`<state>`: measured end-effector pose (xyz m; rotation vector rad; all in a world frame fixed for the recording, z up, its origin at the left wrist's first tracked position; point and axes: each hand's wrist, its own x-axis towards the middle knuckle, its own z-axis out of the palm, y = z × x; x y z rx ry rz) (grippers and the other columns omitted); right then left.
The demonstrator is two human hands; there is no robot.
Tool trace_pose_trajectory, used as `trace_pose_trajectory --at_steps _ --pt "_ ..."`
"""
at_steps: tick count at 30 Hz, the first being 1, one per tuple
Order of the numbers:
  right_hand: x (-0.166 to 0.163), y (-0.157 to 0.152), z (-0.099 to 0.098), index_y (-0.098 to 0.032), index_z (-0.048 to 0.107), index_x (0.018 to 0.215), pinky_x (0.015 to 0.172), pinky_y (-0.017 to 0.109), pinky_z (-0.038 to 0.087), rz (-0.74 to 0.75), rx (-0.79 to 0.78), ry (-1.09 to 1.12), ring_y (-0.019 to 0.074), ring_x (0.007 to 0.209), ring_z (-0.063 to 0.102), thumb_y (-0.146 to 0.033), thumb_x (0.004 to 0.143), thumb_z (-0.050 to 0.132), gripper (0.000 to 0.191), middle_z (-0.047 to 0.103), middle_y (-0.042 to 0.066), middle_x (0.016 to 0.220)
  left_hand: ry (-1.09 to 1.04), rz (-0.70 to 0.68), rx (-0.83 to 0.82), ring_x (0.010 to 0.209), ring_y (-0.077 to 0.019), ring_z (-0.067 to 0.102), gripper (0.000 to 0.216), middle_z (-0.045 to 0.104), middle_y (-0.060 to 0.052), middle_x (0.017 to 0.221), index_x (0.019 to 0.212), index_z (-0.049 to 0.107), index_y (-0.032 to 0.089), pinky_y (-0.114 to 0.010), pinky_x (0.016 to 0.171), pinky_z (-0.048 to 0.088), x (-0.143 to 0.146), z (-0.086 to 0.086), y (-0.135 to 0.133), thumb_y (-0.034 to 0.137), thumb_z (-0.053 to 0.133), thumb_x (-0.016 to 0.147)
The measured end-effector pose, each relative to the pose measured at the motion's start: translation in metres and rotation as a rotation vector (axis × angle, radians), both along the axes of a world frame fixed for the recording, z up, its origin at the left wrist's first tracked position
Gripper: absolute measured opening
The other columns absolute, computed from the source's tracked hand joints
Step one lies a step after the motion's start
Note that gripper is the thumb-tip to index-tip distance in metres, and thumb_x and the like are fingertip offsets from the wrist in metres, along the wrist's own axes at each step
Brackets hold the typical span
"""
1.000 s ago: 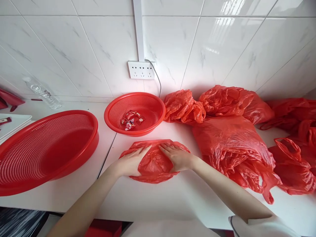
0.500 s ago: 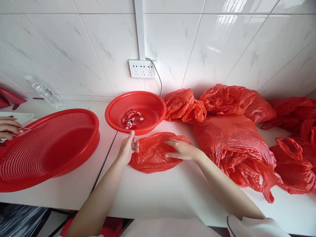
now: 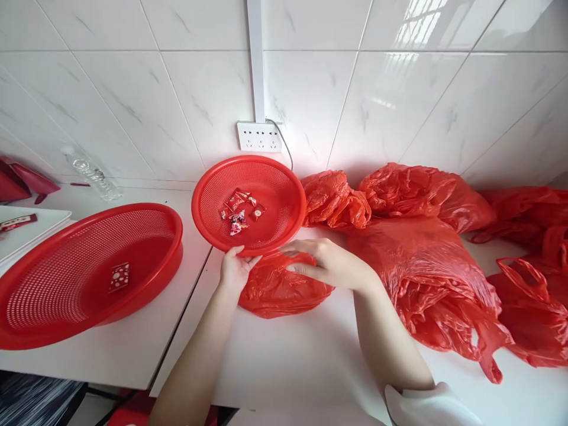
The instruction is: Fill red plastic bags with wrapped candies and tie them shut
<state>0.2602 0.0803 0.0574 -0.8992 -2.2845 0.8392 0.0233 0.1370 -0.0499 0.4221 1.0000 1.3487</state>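
A round red plastic basket [image 3: 284,204] leans toward me, with a few small wrapped candies [image 3: 239,207] in its bottom. My left hand [image 3: 235,271] holds its near rim, thumb at the edge and fingers below. At the rim's right front is my right hand [image 3: 323,260], thumb and fingers apart; whether its fingertips touch the basket I cannot tell. Under both hands a crumpled red plastic bag [image 3: 284,291] lies on the white table [image 3: 302,355].
A larger red basket [image 3: 151,216] stands on the left with one patterned packet [image 3: 119,278] inside. Several stuffed red bags [image 3: 426,248] cover the right side. A clear bottle [image 3: 95,177] lies by the tiled wall, below and left of a socket strip [image 3: 260,137].
My left hand has taken the small basket's rim, and the basket has tipped toward me. My right hand has come up off the bag. A packet now lies in the large basket; another person's hand has left view.
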Motion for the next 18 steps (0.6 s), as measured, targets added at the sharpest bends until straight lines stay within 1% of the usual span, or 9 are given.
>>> trace_pose_trajectory --at_steps 3,5,6,9,11,13,15,18 --pt "0.004 0.004 -0.003 -0.024 0.060 0.125 0.093 0.034 0.051 0.062 -0.027 0.022 0.0194 0.103 0.066 -0.030 0.092 0.057 0.034 0.069 0.004 0.116 0.113 0.052 0.040 0.092 -0.0186 0.066 0.018 0.066 -0.004 0.100 0.092 0.052 0.021 -0.039 0.082 0.056 0.001 -0.015 -0.007 0.022 0.054 0.074" --pt "0.008 0.007 -0.006 -0.023 0.063 0.120 0.092 0.033 0.051 0.067 -0.039 0.053 0.0187 0.101 0.066 -0.031 0.092 0.057 0.031 0.070 0.004 0.113 0.156 0.071 0.071 0.094 -0.0187 0.066 0.018 0.066 -0.003 0.102 0.093 0.052 0.022 -0.039 0.082 0.056 0.003 -0.018 -0.013 0.024 0.054 0.075" --pt "0.009 0.009 -0.009 -0.022 0.064 0.119 0.092 0.032 0.052 0.046 -0.047 0.071 0.0185 0.101 0.066 -0.032 0.092 0.056 0.030 0.070 0.004 0.112 0.173 0.070 0.095 0.096 -0.0190 0.065 0.020 0.065 -0.003 0.104 0.095 0.052 0.023 -0.039 0.082 0.056 0.005 -0.018 -0.017 0.024 0.053 0.076" --pt "0.007 0.017 -0.022 -0.020 0.064 0.115 0.090 0.032 0.053 -0.093 -0.092 0.131 0.0182 0.099 0.067 -0.034 0.093 0.054 0.028 0.070 0.005 0.110 0.250 0.043 0.204 0.108 -0.0207 0.061 0.028 0.063 -0.002 0.115 0.107 0.052 0.027 -0.037 0.082 0.056 0.014 -0.012 -0.031 0.025 0.052 0.079" --pt "0.001 0.023 -0.035 -0.020 0.062 0.114 0.088 0.032 0.053 -0.203 -0.108 0.141 0.0180 0.098 0.066 -0.034 0.094 0.052 0.027 0.069 0.006 0.110 0.289 0.021 0.246 0.112 -0.0218 0.060 0.031 0.062 -0.002 0.115 0.111 0.051 0.028 -0.037 0.081 0.057 0.022 -0.008 -0.041 0.025 0.052 0.080" --pt "-0.008 0.030 -0.049 -0.019 0.061 0.114 0.089 0.033 0.052 -0.313 -0.059 0.100 0.0192 0.101 0.065 -0.029 0.094 0.051 0.024 0.068 0.008 0.111 0.276 0.006 0.239 0.112 -0.0229 0.060 0.032 0.064 -0.002 0.110 0.112 0.053 0.027 -0.037 0.081 0.057 0.029 -0.006 -0.048 0.026 0.053 0.080" --pt "-0.017 0.034 -0.062 -0.017 0.060 0.114 0.090 0.036 0.051 -0.397 0.017 0.023 0.0210 0.102 0.064 -0.025 0.094 0.049 0.024 0.066 0.010 0.111 0.218 -0.010 0.226 0.108 -0.0240 0.062 0.031 0.067 -0.003 0.104 0.110 0.056 0.025 -0.039 0.081 0.056 0.035 -0.005 -0.054 0.028 0.056 0.079" --pt "-0.027 0.039 -0.077 -0.017 0.056 0.121 0.087 0.038 0.052 -0.446 0.066 -0.089 0.0224 0.101 0.062 -0.025 0.094 0.049 0.029 0.062 0.013 0.113 0.123 -0.063 0.228 0.102 -0.0251 0.064 0.030 0.069 -0.004 0.099 0.106 0.062 0.022 -0.040 0.083 0.055 0.041 -0.008 -0.058 0.027 0.059 0.077"
